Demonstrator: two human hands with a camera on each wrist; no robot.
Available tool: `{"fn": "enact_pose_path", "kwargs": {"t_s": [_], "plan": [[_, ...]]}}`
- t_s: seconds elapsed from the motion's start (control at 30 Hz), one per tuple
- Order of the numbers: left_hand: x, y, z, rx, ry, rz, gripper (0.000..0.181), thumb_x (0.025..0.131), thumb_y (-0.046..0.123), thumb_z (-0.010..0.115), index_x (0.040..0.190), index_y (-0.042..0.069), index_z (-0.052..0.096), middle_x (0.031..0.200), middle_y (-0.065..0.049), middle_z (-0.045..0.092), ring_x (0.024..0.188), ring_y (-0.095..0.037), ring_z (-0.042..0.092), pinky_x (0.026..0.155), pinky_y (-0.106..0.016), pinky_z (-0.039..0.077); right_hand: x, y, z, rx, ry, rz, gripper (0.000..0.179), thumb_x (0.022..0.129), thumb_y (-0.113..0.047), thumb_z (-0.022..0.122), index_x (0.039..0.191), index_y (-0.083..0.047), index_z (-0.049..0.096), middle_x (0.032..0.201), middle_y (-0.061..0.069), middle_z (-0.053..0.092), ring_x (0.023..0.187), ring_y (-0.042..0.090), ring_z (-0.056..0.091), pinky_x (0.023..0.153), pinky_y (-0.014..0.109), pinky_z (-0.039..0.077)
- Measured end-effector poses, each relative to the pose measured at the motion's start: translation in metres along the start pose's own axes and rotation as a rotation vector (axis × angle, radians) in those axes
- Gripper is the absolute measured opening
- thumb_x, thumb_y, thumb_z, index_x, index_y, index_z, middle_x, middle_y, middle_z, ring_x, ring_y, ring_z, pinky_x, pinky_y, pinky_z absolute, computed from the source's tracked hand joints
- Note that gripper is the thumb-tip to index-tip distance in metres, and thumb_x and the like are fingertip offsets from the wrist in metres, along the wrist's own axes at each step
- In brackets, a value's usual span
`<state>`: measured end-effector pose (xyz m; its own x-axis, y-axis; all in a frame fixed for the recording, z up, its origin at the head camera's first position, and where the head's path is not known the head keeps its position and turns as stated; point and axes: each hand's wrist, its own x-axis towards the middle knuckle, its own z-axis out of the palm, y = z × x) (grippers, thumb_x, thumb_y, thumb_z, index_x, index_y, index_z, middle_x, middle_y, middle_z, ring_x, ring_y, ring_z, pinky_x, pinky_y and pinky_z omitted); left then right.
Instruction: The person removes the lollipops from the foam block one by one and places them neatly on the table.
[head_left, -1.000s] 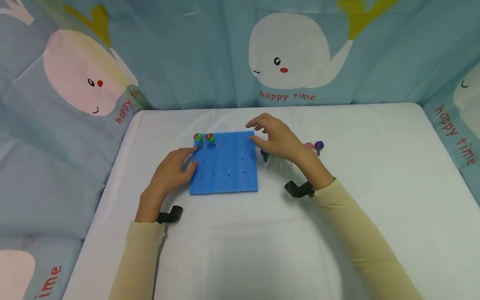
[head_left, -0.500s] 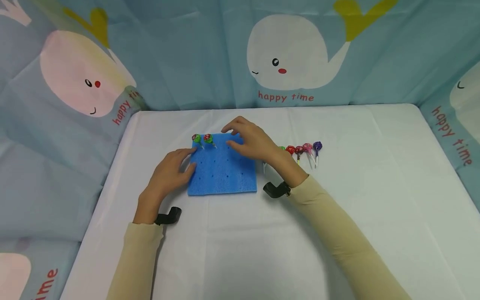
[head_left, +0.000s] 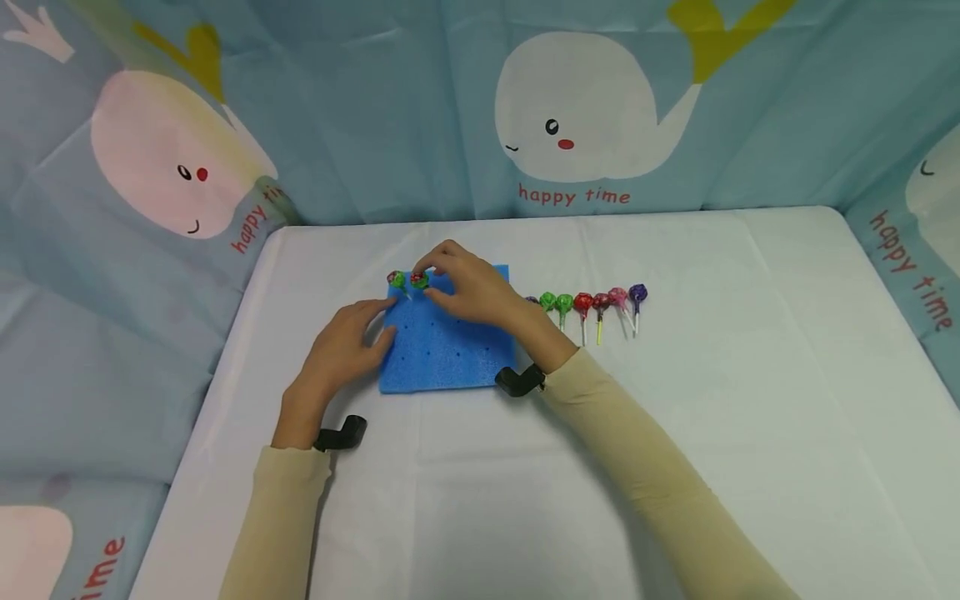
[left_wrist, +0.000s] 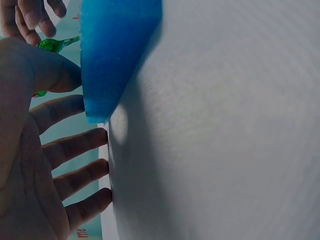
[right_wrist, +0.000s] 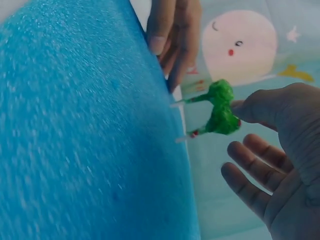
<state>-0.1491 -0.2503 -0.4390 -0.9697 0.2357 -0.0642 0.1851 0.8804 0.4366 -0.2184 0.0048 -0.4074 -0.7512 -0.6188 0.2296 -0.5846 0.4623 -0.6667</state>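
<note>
A blue foam board [head_left: 450, 367] with small holes lies on the table. Two green-and-red lollipops stand in its far left corner, the left one [head_left: 396, 279] and the right one [head_left: 419, 279], heads up. My left hand [head_left: 337, 346] rests against the board's left edge, thumb and forefinger touching it, the other fingers extended in the left wrist view. My right hand [head_left: 476, 292] is over the board's far side. Its thumb tip [right_wrist: 239, 107] is right at the lollipop heads in the right wrist view, with the other fingers loosely spread beside them.
Right of the board, several lollipops lie in a row on the white tablecloth [head_left: 675, 467]: green ones [head_left: 564, 302], a red one [head_left: 583, 301], a pink one [head_left: 618, 297] and a purple one [head_left: 637, 292]. A blue whale-print curtain [head_left: 390, 108] hangs behind the table.
My right hand has moved left across the board to the standing lollipops, uncovering the row of lollipops on the right. My left hand has stayed at the board's left edge.
</note>
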Motion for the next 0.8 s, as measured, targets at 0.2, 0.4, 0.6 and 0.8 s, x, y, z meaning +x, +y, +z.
{"fn": "enact_pose_path", "kwargs": {"t_s": [0.2,0.4,0.6,0.8], "plan": [[-0.003,-0.002,0.000,-0.015,0.015,-0.001,0.055,0.106,0.029,0.057,0.158,0.013,0.050,0.163,-0.017,0.050,0.152,-0.044,0.043,0.124,-0.066,0.036,0.006,-0.001,0.011,-0.016,-0.019,-0.015,0.034,0.103,-0.016,0.067,0.136,-0.008,0.068,0.138,0.011,0.061,0.125,0.027,0.066,0.111,0.037,0.054],[0.001,0.000,0.001,-0.019,0.003,0.004,0.055,0.106,0.031,0.057,0.158,0.015,0.050,0.164,-0.016,0.049,0.153,-0.043,0.042,0.124,-0.066,0.035,0.004,-0.001,0.016,-0.053,0.009,0.024,0.032,0.103,-0.016,0.067,0.134,-0.011,0.069,0.136,0.009,0.063,0.124,0.023,0.066,0.108,0.037,0.056],[0.001,0.000,0.000,-0.007,0.007,-0.012,0.055,0.106,0.031,0.057,0.158,0.016,0.050,0.164,-0.016,0.049,0.153,-0.044,0.041,0.124,-0.067,0.035,0.005,-0.002,0.019,-0.100,0.048,-0.003,0.023,0.102,-0.016,0.069,0.124,-0.011,0.070,0.124,0.009,0.064,0.115,0.025,0.068,0.097,0.036,0.058],[0.002,0.000,0.002,-0.001,0.013,-0.023,0.056,0.105,0.032,0.057,0.158,0.017,0.050,0.164,-0.015,0.049,0.153,-0.043,0.041,0.123,-0.066,0.036,0.007,-0.003,0.020,-0.139,0.066,-0.013,0.021,0.099,-0.014,0.073,0.120,-0.010,0.069,0.120,0.009,0.064,0.109,0.025,0.068,0.093,0.035,0.058]]}}
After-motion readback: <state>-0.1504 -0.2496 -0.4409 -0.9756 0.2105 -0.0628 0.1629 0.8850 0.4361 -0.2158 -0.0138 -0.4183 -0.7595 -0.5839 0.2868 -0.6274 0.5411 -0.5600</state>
